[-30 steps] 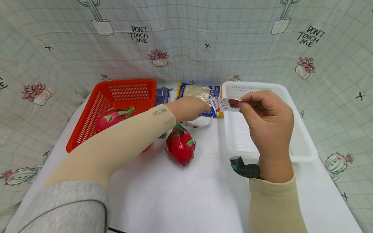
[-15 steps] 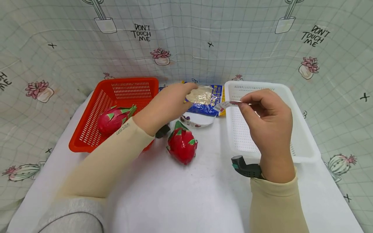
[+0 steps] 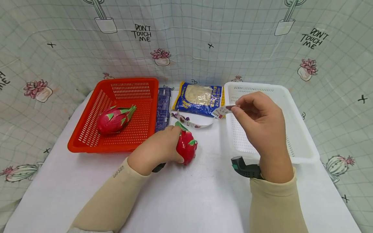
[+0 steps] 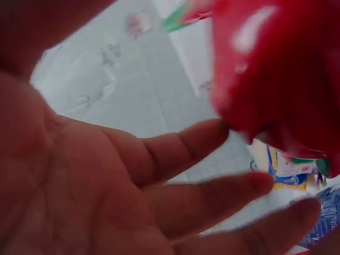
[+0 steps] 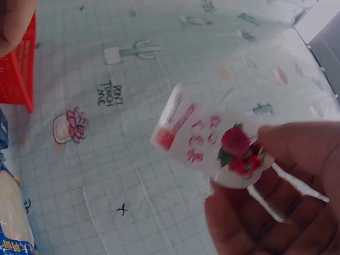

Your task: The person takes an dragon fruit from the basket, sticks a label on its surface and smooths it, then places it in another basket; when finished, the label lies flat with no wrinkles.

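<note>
One label [image 3: 220,112], end-pinched in my right hand [image 3: 263,124], presumably to leave it readable; one dragon fruit [image 3: 187,146], right at my wide-spread left hand [image 3: 163,145].

The head camera looks forward and down across the tabletop [image 3: 192,200], widest of the three; past the far edge it takes in the patterned cloth [image 3: 186,42]. The left wrist camera looks very near along the palm to the fingers [image 4: 207,204], the dragon fruit [image 4: 281,74] filling its upper right. The right wrist camera faces a label [image 5: 212,141] up close, cloth behind. Head and right wrist views share that label and the red basket [image 3: 131,97]; all three share the cloth and blue packet [image 3: 198,98]; head and left wrist share the fruit.
</note>
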Motion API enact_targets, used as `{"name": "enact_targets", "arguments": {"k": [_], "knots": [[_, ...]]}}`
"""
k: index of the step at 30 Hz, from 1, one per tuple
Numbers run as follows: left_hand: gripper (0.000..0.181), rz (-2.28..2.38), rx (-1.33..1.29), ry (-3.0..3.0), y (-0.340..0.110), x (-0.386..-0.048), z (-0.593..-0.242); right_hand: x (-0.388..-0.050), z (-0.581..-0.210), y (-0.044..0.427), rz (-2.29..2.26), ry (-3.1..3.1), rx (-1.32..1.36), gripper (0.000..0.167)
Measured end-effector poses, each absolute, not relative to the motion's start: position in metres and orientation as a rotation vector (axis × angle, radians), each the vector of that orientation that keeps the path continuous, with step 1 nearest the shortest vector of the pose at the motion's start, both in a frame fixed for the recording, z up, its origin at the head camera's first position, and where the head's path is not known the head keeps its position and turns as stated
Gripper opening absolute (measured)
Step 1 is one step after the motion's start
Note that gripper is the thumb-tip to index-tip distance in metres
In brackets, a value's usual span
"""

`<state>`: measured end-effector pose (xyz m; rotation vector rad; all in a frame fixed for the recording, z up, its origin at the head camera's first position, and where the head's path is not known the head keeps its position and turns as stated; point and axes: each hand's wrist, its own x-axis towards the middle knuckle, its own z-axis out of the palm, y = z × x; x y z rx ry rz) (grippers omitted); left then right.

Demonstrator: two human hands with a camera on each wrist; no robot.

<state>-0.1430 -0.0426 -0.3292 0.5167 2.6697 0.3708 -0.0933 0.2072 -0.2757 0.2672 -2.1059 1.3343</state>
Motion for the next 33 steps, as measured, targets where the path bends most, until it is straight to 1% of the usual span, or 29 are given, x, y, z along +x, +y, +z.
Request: {"name": "enact_targets", "arguments": {"k": [7, 13, 16, 21, 25, 28, 33], "knots": [[0.085, 0.44, 0.56, 2.666, -0.039, -0.146, -0.345, -0.09, -0.272, 0.209, 1.244, -2.303, 0.031, 0.009], [0.086, 0.611, 0.59, 2.655, -0.034, -0.151, -0.355, -0.092, -0.272, 0.21, 1.232, -2.341, -0.015, 0.013], [0.083, 0.744, 0.619, 2.625, -0.03, -0.155, -0.362, -0.094, -0.273, 0.21, 1.224, -2.37, -0.011, 0.016], [0.077, 0.899, 0.668, 2.558, -0.028, -0.16, -0.372, -0.096, -0.276, 0.208, 1.229, -2.42, 0.129, 0.02], [0.087, 0.924, 0.685, 2.509, -0.028, -0.162, -0.374, -0.101, -0.288, 0.206, 1.217, -2.525, 0.303, 0.021], [0.096, 0.915, 0.724, 2.486, -0.028, -0.163, -0.376, -0.107, -0.303, 0.204, 1.146, -2.66, 0.451, 0.025], [0.098, 0.901, 0.757, 2.499, -0.028, -0.167, -0.378, -0.118, -0.329, 0.195, 1.005, -2.784, 0.698, 0.038]]}}
